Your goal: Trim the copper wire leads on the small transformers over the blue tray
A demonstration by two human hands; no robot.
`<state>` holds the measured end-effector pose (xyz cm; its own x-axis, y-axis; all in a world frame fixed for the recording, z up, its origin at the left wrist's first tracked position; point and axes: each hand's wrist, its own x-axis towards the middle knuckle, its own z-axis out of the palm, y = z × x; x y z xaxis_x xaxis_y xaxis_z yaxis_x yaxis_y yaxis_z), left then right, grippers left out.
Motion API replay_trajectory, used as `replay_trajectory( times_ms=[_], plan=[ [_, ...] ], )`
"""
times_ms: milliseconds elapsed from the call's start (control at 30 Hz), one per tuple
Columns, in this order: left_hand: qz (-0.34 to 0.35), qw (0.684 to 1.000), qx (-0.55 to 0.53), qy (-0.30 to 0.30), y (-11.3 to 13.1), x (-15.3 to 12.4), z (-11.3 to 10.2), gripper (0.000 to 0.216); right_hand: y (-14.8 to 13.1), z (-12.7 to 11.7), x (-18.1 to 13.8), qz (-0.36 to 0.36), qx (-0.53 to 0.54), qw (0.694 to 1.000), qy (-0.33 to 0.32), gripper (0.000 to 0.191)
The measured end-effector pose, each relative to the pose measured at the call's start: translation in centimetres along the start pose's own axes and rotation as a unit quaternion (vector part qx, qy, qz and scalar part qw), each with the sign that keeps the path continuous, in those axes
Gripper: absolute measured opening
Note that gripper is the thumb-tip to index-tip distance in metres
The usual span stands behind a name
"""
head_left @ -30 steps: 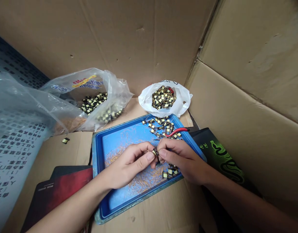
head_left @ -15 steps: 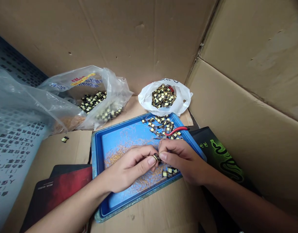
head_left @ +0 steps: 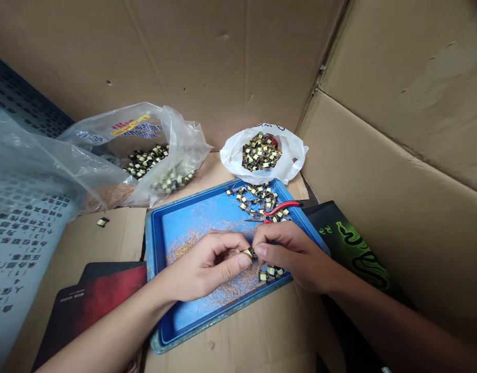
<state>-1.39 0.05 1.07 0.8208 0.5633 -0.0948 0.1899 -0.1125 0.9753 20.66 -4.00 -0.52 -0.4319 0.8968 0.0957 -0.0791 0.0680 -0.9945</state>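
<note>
Between thumb and fingers, my left hand (head_left: 218, 264) grips a small transformer (head_left: 249, 253) with a yellow-taped body and black pin base. My right hand (head_left: 285, 254) is closed, thumb against index finger, pinching at the transformer's pin side; its fingertips hide the exact spot. Both hands are over a blue tray (head_left: 155, 269). Orange-brown wire clippings (head_left: 184, 246) cover much of its floor. Several more transformers (head_left: 272, 272) lie under my right hand, and a loose pile of transformers (head_left: 257, 194) with wire leads fills the far right corner. Red-handled pliers (head_left: 280, 207) rest on that pile.
Behind the tray stand a white bag (head_left: 292, 163) of transformers and a clear plastic bag (head_left: 187, 150) holding more. One lone transformer (head_left: 102, 222) lies on cardboard at left. Dark mats (head_left: 102, 300) flank the tray. Cardboard walls (head_left: 207, 62) rise behind and at right.
The hands keep nearly the same place. My left fingers have shifted slightly around the transformer, and a thin wire loop shows beside it. The whole view has drifted a little.
</note>
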Motion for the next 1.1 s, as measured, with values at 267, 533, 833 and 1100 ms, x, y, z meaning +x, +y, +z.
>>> replay_trajectory(
  times_ms=[267, 533, 833, 1100],
  plan=[
    [0.030, 0.999, -0.019, 0.011, 0.5, 0.2, 0.0, 0.033, 0.0, 0.2, 0.2, -0.013, 0.031, 0.999, 0.007, 0.020],
    [0.028, 0.999, -0.013, -0.012, 0.3, 0.2, -0.1, 0.034, -0.5, 0.8, 0.1, -0.006, -0.047, 0.998, 0.038, 0.024],
    [0.025, 0.999, -0.015, -0.011, 0.3, 0.2, -0.3, 0.034, -0.5, 1.0, 0.2, 0.010, -0.023, 0.999, 0.036, 0.024],
    [0.030, 0.999, -0.032, -0.003, 0.2, 0.2, -0.3, 0.034, 0.5, 0.2, 0.2, 0.002, 0.039, 0.999, 0.003, 0.025]
  ],
)
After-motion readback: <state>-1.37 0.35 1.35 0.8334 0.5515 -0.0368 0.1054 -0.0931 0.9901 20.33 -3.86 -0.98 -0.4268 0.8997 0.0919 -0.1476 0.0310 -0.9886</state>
